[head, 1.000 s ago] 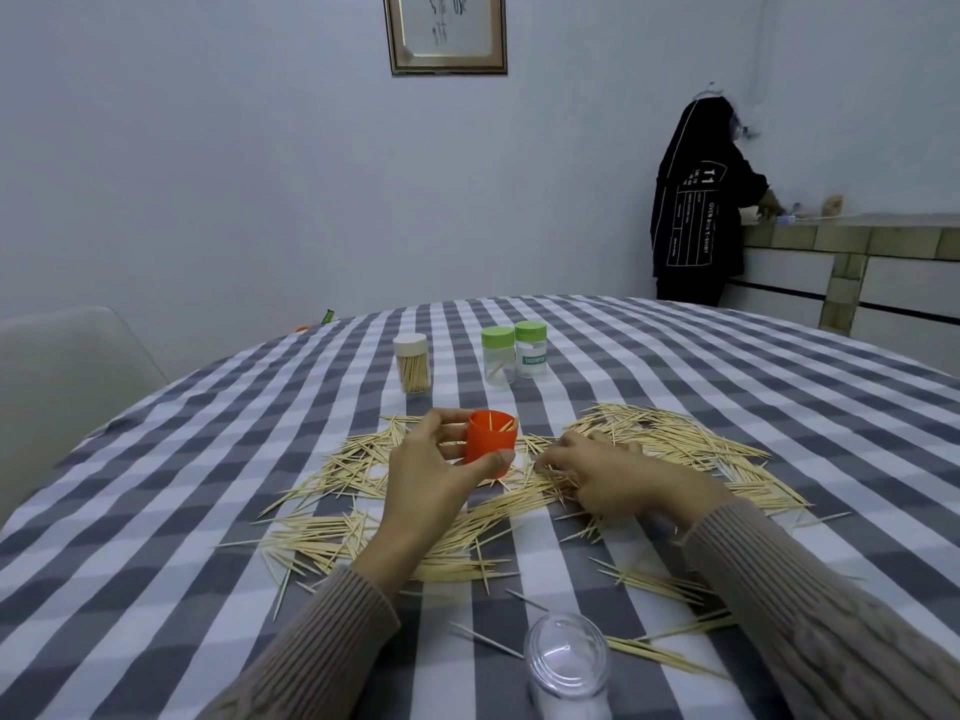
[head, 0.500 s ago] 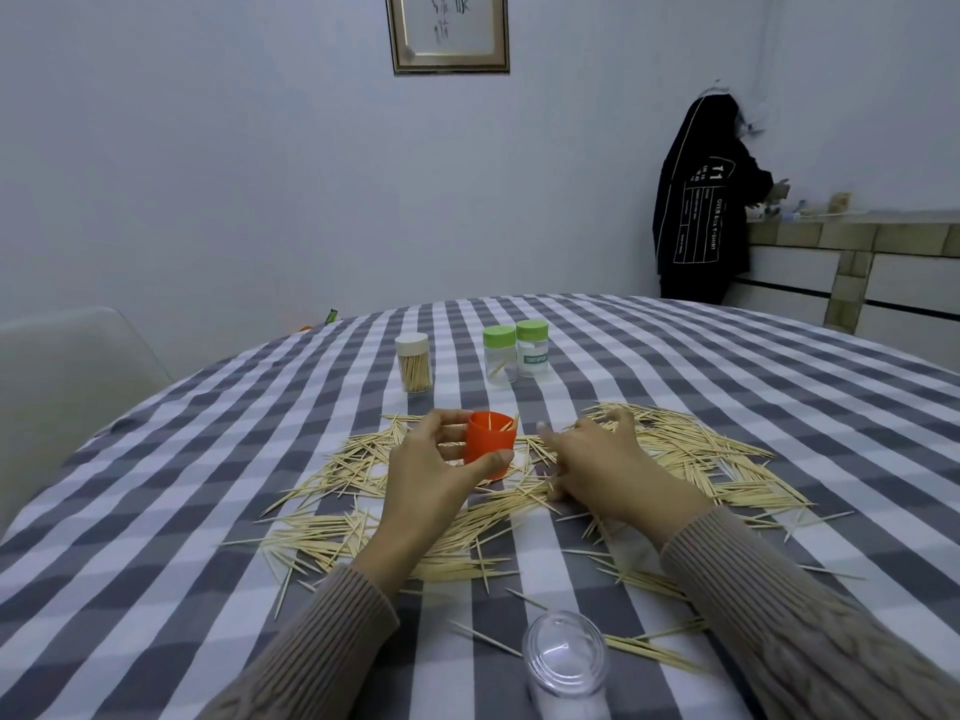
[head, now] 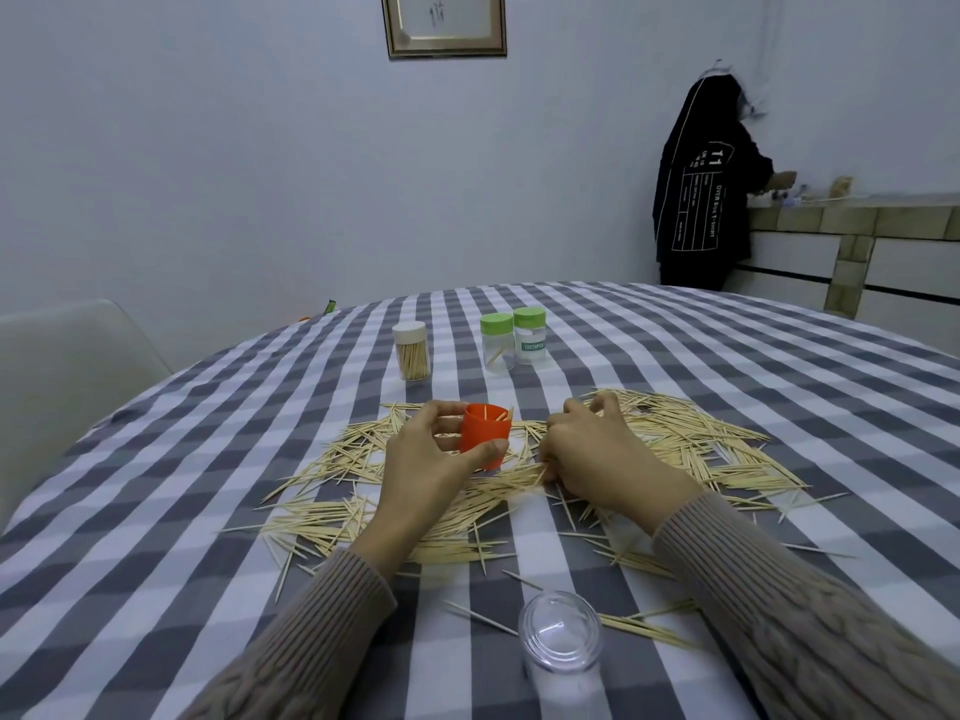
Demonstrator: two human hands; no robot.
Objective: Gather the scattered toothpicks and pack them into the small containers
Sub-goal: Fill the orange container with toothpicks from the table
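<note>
Fingers (head: 441, 410) and thumb of the left hand (head: 426, 459) are curled round the orange cup (head: 485, 433), held mid-surface among scattered toothpicks (head: 691, 444). Just right, the right hand (head: 597, 459) is curled, fingers pinching toothpicks against the surface (head: 156, 563).

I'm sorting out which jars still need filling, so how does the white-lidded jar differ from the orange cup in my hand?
The white-lidded jar is clear, capped and packed with toothpicks; the orange cup is opaque, open-topped and shows only a few toothpicks inside. The jar stands alone farther back on the checked tablecloth; the cup sits among the scattered toothpicks, gripped by the left hand. Both are small, upright cylinders.
</note>
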